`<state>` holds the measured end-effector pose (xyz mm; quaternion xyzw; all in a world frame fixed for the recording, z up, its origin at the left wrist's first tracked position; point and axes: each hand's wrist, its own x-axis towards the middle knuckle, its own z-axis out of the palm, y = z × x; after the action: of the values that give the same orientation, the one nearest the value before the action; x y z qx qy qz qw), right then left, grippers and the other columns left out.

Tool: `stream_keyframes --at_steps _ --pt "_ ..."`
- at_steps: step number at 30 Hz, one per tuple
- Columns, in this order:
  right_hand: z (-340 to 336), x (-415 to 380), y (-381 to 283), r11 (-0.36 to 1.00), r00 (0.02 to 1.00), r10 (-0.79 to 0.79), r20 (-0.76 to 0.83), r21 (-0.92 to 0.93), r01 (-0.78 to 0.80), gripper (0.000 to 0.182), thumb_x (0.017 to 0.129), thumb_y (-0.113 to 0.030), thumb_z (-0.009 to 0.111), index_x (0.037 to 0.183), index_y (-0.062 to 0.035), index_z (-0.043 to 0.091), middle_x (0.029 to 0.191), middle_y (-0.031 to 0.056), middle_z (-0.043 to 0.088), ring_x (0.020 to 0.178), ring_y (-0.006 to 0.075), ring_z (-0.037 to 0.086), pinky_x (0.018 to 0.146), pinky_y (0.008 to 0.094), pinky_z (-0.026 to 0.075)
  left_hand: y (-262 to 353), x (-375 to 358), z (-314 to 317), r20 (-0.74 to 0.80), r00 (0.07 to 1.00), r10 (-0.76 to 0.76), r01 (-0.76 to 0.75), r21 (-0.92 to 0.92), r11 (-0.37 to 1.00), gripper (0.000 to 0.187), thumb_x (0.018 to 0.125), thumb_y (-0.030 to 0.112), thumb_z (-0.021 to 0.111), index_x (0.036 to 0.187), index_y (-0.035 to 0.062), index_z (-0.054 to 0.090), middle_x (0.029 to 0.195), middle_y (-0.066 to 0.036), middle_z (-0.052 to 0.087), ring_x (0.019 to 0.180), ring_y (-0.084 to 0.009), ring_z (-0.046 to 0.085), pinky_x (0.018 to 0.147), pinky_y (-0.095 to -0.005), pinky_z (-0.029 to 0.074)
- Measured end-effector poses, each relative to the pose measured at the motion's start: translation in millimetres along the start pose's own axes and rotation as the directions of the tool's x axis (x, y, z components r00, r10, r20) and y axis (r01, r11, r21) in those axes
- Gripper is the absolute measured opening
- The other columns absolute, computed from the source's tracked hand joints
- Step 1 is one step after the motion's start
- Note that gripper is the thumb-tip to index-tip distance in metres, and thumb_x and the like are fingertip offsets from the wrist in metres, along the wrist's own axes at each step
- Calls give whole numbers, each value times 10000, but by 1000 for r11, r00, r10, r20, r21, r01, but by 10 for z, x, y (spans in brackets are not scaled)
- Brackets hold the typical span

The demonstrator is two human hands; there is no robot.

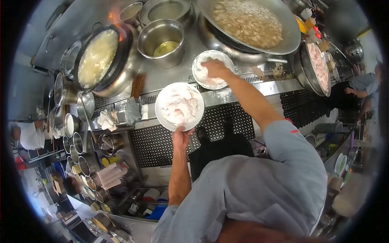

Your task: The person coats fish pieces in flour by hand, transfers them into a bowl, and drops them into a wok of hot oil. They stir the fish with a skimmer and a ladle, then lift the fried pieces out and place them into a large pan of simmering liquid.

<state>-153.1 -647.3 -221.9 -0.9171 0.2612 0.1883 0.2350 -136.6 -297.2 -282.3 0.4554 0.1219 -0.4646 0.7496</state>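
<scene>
My left hand (181,137) grips the near rim of a white bowl (160,116), with the fingers underneath it. Pale raw meat pieces (180,107) dusted with white powder lie in this bowl. My right hand (216,68) is inside a second white bowl (228,60) on the steel counter. Its fingers are curled down into loose white powder (201,77), and the fingertips are partly hidden there. The two bowls are close together, the held one nearer my body and to the left.
A wok of bubbling pale oil (97,56) stands at the left by a flame (114,16). Behind the bowls are a steel pot (172,59) and a large wok (279,46) of simmering pieces. A pan of raw meat (317,65) and another person (362,85) are at the right.
</scene>
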Motion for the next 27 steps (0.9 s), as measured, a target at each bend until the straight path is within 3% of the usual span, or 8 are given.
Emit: stream_keyframes --at_steps 3,6,10,13,19,22,23,27 --pt "-20 -141 -136 993 991 68 -111 -92 -79 723 634 -190 707 1297 -240 423 1413 210 286 1257 391 368 1004 443 369 83 -94 31 14 1000 21 -22 41 999 481 792 -3 395 1269 -55 350 1192 -198 506 1023 -314 569 765 -407 566" --pt "206 -281 -287 977 971 -28 -236 -211 -23 669 662 -150 654 1294 -216 446 1324 181 394 1171 383 461 940 429 431 112 -120 72 17 1000 16 -17 49 999 496 794 -3 393 1284 -53 334 1200 -195 501 1019 -312 569 753 -406 570" --pt "94 -61 91 994 941 -107 -322 -42 98 589 667 -137 643 1238 -199 513 1252 145 483 1114 334 504 921 407 436 100 -83 45 5 1000 -2 2 38 999 497 796 -3 399 1286 -49 332 1215 -182 492 1034 -308 559 783 -428 554" --pt "273 -125 87 988 929 -18 -370 -152 -42 613 661 -155 656 1254 -189 503 1252 155 489 1126 293 505 946 376 423 65 34 106 50 998 -24 23 15 1000 504 795 -3 408 1291 -43 330 1216 -172 489 1043 -307 552 803 -439 542" --pt "-178 -87 184 937 938 1 -347 327 120 709 628 -176 738 1248 31 464 1216 189 538 1128 293 520 967 319 402 120 165 106 65 997 -44 44 9 999 525 784 -13 422 1298 -42 318 1227 -178 473 1049 -304 550 792 -414 554" --pt "-403 -267 -54 834 957 -72 -282 509 213 723 633 -200 746 1259 18 459 1225 185 534 1129 284 518 970 309 397 152 164 148 69 995 -77 75 26 997 519 791 -15 422 1299 -42 315 1236 -180 465 1057 -304 546 786 -402 557" --pt "-389 -256 -169 922 909 -195 -367 248 298 735 616 -211 758 1254 11 469 1236 191 524 1133 274 515 961 315 402 168 148 169 54 996 -72 70 37 997 511 799 -14 419 1299 -43 315 1237 -182 464 1059 -305 545 784 -398 558" --pt "182 -203 -834 869 847 -473 -243 26 493 638 613 -175 707 1208 -48 516 1167 207 530 1064 341 506 930 383 416 127 167 194 12 999 -37 36 42 998 492 814 -21 396 1299 -32 313 1202 -191 496 1013 -328 575 737 -424 576"
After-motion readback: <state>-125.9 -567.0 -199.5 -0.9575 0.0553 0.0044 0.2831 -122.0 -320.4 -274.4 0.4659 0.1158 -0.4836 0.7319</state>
